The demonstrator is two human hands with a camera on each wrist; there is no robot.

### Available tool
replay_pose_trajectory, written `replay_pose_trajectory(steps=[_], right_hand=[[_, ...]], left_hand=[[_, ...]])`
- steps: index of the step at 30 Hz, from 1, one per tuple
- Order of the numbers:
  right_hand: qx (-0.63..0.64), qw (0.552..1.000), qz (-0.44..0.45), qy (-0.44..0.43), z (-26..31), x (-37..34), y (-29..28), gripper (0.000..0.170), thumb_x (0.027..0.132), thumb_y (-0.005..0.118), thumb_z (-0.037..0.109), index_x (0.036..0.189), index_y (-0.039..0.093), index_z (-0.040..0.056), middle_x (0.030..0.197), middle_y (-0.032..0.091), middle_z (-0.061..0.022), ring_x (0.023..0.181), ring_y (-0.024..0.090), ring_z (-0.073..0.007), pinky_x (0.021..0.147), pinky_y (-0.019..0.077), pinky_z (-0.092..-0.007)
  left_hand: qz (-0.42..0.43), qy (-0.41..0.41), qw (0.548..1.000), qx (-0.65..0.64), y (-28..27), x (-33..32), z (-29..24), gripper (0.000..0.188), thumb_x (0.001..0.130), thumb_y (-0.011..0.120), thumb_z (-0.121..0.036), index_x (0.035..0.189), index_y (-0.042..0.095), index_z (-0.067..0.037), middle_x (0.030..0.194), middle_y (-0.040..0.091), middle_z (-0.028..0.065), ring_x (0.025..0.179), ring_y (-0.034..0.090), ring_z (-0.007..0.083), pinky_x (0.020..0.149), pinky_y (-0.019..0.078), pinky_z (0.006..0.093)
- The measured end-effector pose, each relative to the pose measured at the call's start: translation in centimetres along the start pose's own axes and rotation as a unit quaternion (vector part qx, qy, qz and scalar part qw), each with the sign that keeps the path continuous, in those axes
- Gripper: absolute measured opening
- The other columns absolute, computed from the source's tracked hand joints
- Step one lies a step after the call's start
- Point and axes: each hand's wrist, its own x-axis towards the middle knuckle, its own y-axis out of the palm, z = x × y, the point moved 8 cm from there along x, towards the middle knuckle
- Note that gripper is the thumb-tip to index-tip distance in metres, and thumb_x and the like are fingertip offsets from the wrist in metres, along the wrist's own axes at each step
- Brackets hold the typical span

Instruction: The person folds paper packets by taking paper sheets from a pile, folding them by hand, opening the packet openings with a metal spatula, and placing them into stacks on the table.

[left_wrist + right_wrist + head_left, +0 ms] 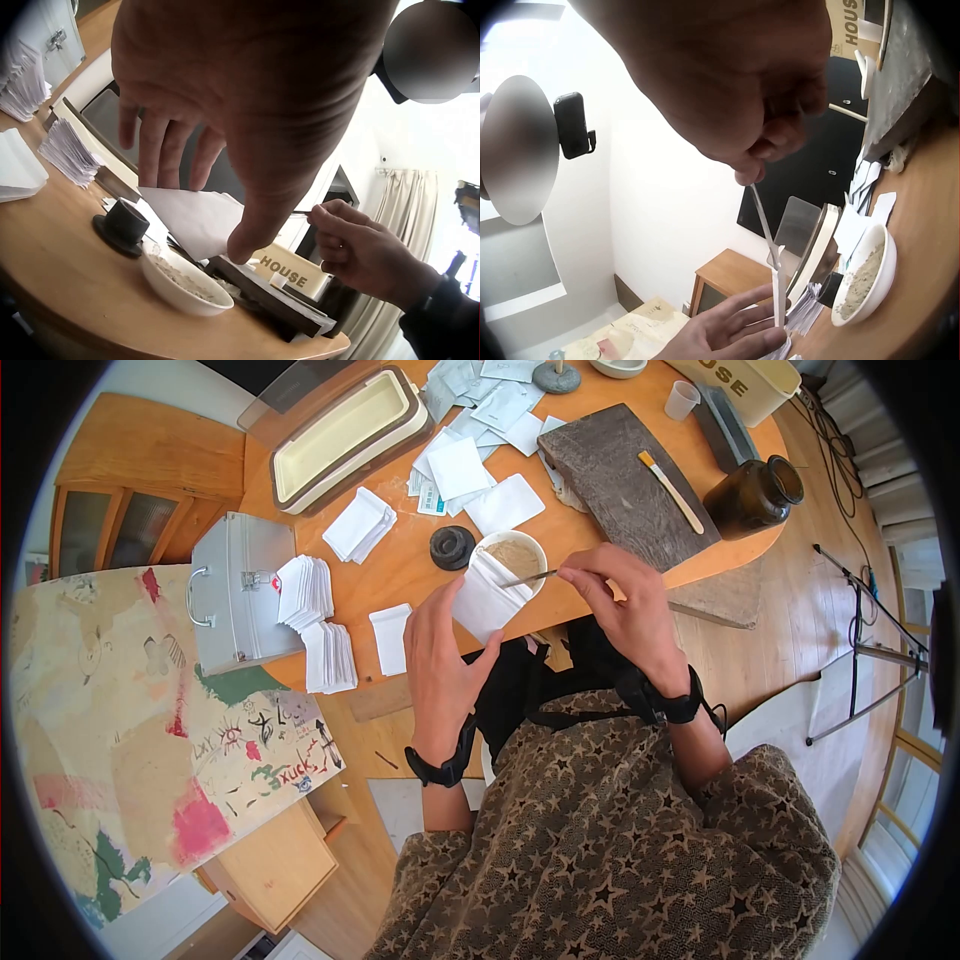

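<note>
My left hand (438,660) holds a white paper envelope (484,602) between thumb and fingers, over the near side of a white bowl. In the left wrist view the bowl (202,301) sits on the table below the envelope, with beige powder (174,274) inside. Between the thumb and fingertips of my right hand (632,610) is a slim metal spatula (530,578). Its far end meets the envelope's upper edge in the right wrist view, where the tip is hidden by the paper. Beside the bowl stands a small black round pot (452,547).
Stacks of white envelopes (328,656) lie at left by a silvery case (232,590). Printed sachets (505,405) are scattered at the back. On the right are a dark slab (620,480) bearing a flat brush (672,492), and a brown jar (745,500). A lidded cream box (345,440) stands behind.
</note>
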Motion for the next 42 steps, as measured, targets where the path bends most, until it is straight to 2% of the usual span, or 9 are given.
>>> replay_pose_trajectory(steps=[2,6,9,14,23,30,33,38,42], right_hand=[[-0.088,0.992,0.039,-0.078,0.7,-0.2,0.5,0.009,0.088,0.076,0.009,0.095,0.073,0.0056,0.079,0.064,-0.0073,0.061,0.055,-0.0225,0.058,0.0423,-0.0345],[-0.097,0.992,0.027,-0.082,0.8,-0.3,0.3,0.012,0.085,0.077,0.008,0.096,0.074,0.0078,0.075,0.062,-0.0075,0.062,0.056,-0.0259,0.060,0.0423,-0.0365],[-0.088,0.993,-0.005,-0.083,1.1,-0.1,-0.5,0.010,0.085,0.077,0.007,0.094,0.073,0.0072,0.074,0.061,-0.0064,0.061,0.055,-0.0233,0.061,0.0417,-0.0363],[-0.045,0.998,-0.046,0.003,-0.2,-0.2,-1.1,0.008,0.088,0.077,0.007,0.092,0.072,0.0029,0.071,0.060,-0.0059,0.059,0.051,-0.0169,0.057,0.0410,-0.0327],[-0.023,0.998,-0.057,0.034,-0.5,-0.2,-1.1,0.010,0.091,0.076,0.006,0.090,0.068,0.0001,0.069,0.057,-0.0047,0.058,0.046,-0.0102,0.054,0.0393,-0.0259],[-0.009,0.996,-0.066,0.055,-1.0,-0.3,-1.2,0.010,0.093,0.074,0.007,0.092,0.067,-0.0005,0.070,0.057,-0.0025,0.061,0.046,-0.0068,0.057,0.0389,-0.0234],[-0.007,0.996,-0.062,0.067,-1.4,-0.3,-1.2,0.011,0.093,0.074,0.007,0.093,0.067,-0.0006,0.070,0.057,-0.0016,0.062,0.046,-0.0061,0.057,0.0387,-0.0226],[-0.032,0.995,-0.052,0.078,-1.6,-0.3,-1.0,0.011,0.094,0.073,0.008,0.093,0.067,-0.0006,0.070,0.057,-0.0014,0.063,0.047,-0.0062,0.057,0.0387,-0.0229],[-0.030,0.995,-0.045,0.082,-1.7,-0.2,-0.8,0.011,0.094,0.073,0.008,0.092,0.067,-0.0005,0.069,0.057,-0.0015,0.063,0.047,-0.0063,0.056,0.0386,-0.0234]], left_hand=[[0.007,-0.005,1.000,-0.009,0.1,0.0,0.2,0.074,0.077,0.086,-0.018,0.142,0.053,-0.008,0.136,0.059,0.0155,0.127,0.055,0.0347,0.109,0.0413,0.0450],[0.008,-0.011,1.000,-0.017,0.1,-0.1,0.3,0.074,0.077,0.086,-0.018,0.142,0.053,-0.008,0.137,0.058,0.0153,0.128,0.055,0.0345,0.110,0.0410,0.0450],[0.008,-0.015,1.000,-0.013,0.1,-0.2,0.5,0.074,0.077,0.086,-0.018,0.143,0.053,-0.009,0.138,0.058,0.0150,0.128,0.054,0.0342,0.110,0.0406,0.0456],[0.003,-0.022,1.000,-0.007,-0.1,-0.3,0.7,0.074,0.078,0.085,-0.020,0.143,0.053,-0.009,0.137,0.059,0.0148,0.128,0.054,0.0340,0.111,0.0388,0.0458],[0.009,-0.059,0.998,0.014,0.0,-0.9,1.5,0.072,0.079,0.084,-0.023,0.142,0.053,-0.009,0.133,0.062,0.0158,0.125,0.055,0.0355,0.110,0.0383,0.0460],[-0.017,-0.075,0.996,0.050,-0.6,-2.0,2.9,0.069,0.079,0.086,-0.028,0.138,0.055,-0.010,0.126,0.066,0.0146,0.120,0.058,0.0348,0.106,0.0410,0.0455],[-0.009,-0.125,0.991,0.053,-1.4,-2.8,5.0,0.065,0.083,0.082,-0.031,0.137,0.052,-0.008,0.126,0.065,0.0145,0.120,0.060,0.0315,0.111,0.0362,0.0481],[-0.051,-0.185,0.976,0.099,-2.9,-4.8,9.6,0.061,0.083,0.082,-0.034,0.131,0.054,-0.008,0.124,0.066,0.0150,0.114,0.062,0.0336,0.104,0.0408,0.0470],[-0.056,-0.221,0.966,0.125,-3.8,-5.7,10.8,0.058,0.083,0.082,-0.034,0.127,0.055,-0.008,0.119,0.068,0.0142,0.110,0.064,0.0337,0.102,0.0423,0.0461]])
